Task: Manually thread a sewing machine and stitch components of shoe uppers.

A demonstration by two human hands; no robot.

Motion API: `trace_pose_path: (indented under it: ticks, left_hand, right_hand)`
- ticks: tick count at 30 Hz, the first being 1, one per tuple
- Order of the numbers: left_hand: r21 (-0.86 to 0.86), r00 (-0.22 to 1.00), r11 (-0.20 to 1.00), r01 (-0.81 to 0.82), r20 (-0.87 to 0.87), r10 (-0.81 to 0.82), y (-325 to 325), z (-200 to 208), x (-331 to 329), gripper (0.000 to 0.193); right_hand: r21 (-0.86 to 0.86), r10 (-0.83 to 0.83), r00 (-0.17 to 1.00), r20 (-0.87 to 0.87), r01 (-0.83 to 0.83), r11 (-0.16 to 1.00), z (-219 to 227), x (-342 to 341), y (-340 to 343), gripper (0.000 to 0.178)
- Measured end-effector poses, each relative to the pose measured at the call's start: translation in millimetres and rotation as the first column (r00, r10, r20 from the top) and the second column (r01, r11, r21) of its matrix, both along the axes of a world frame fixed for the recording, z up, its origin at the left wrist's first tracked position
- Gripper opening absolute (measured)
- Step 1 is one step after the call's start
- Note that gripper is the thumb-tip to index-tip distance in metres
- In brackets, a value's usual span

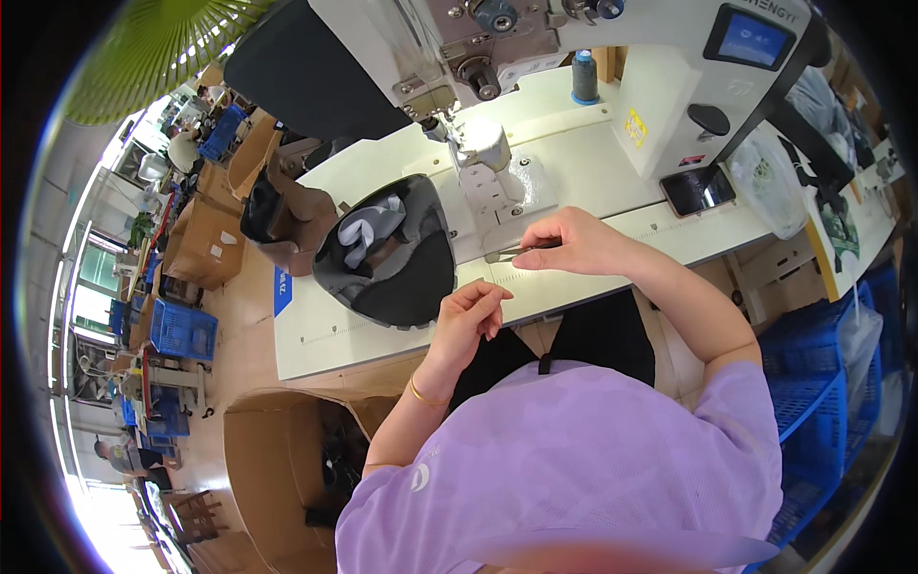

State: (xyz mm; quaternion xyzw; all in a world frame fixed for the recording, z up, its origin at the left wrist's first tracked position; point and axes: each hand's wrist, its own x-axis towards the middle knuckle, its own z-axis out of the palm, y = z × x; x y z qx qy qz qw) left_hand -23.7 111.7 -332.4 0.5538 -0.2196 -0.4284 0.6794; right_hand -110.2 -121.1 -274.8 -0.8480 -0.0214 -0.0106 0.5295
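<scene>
Head: spool [584,80] beyond right hand [572,243]

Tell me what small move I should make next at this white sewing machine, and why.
Perhaps bring your left hand to the black, rounded, soft-looking piece: it lies on the white tabletop beside that hand, which seems to hold nothing, while your right hand grips a small, dark metal tool.

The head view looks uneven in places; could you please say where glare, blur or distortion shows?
Head view: the bright patch at lower left is washed out by glare; the dark glossy device has a bright reflection; a close shape at the bottom edge is blurred; straight edges bend near the rim; the left hand and right hand look fairly sharp.
</scene>
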Motion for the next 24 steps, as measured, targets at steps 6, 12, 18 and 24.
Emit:
trace_pose_path:
  ticks: [6, 12, 18, 24]
  left_hand:
    - [-0.040, 1.000, 0.999, -0.014, -0.009, 0.013, -2.4, -1.6, 2.9, 0.019]
    - [-0.046, 1.000, 0.999, 0.002, -0.024, -0.003, -2.6, -2.6, 1.3, 0.020]
    - [-0.039, 1.000, 0.999, -0.002, -0.028, 0.001, -0.3, -4.9, -1.2, 0.019]
    - [-0.037, 0.999, 0.999, -0.010, -0.035, 0.009, 0.3, -5.4, -0.4, 0.018]
  right_hand:
    - [-0.001, -0.015, 0.999, -0.028, 0.015, 1.000, -0.5, -2.9, -3.8, 0.048]
    - [0.002, 0.030, 0.999, -0.035, -0.030, 1.000, -9.6, -0.3, 3.4, 0.051]
    - [-0.022, 0.052, 0.998, -0.046, -0.053, 0.998, -5.1, 1.8, 14.2, 0.050]
    - [-0.078, 0.022, 0.998, -0.051, -0.026, 0.997, 4.2, 2.6, 1.2, 0.051]
